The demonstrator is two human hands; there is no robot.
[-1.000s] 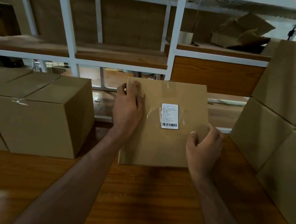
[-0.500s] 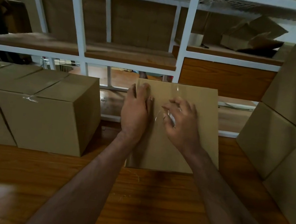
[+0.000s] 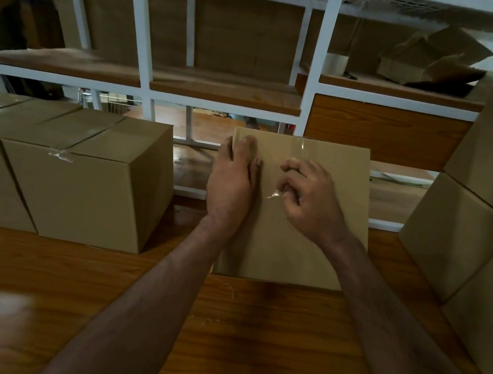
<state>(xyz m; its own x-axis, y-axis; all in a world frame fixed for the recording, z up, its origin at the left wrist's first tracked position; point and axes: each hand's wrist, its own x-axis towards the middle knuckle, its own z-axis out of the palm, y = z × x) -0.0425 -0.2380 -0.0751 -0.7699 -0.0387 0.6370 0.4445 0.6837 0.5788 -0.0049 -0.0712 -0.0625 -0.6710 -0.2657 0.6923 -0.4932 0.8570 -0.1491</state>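
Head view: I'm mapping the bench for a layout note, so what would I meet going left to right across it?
The taped boxes → left hand → right hand → stacked boxes.

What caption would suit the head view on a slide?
The left hand lies flat on a box on the table while the right hand pinches tape on its top.
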